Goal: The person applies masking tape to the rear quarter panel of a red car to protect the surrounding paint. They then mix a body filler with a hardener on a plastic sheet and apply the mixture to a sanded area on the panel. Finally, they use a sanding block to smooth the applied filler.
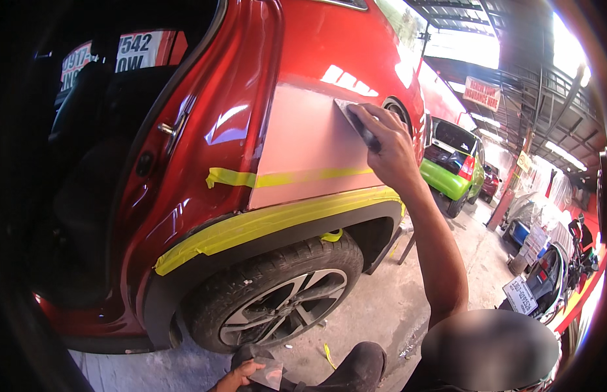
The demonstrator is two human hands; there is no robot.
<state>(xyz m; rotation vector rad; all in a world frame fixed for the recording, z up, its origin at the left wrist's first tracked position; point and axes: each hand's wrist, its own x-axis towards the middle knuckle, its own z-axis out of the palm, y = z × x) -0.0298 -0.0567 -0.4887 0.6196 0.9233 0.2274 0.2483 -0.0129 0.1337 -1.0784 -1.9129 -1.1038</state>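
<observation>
Nearest, at the lower edge, the left hand (242,374) holds a small flat plate (271,372) with a pinkish smear on it, gripping it by its left side, low and close to the body. Just right of it rises a bent knee (367,360) in dark trousers, and a yellow strip (329,356) lies on the floor between them and the wheel.

The right arm is raised and reaches away from the near right, its bare forearm slanting up and leftward to the car. The right hand (391,140) is at the far end of this reach, back of the hand toward the camera, fingers bent around a flat, dark spreader (358,125). The spreader is tilted, its edge at the upper part of a matte pink patch (303,140) on the rear side of a red car (225,150).

Yellow tape (284,178) crosses the patch lower down, and a broader yellow masking band (271,227) follows the wheel arch above the tyre (208,320). On the left is the car's dark interior through the open doorway.

Farther off to the right stand a motorcycle (546,277) and, beyond, a green car (444,178) with its rear open.
</observation>
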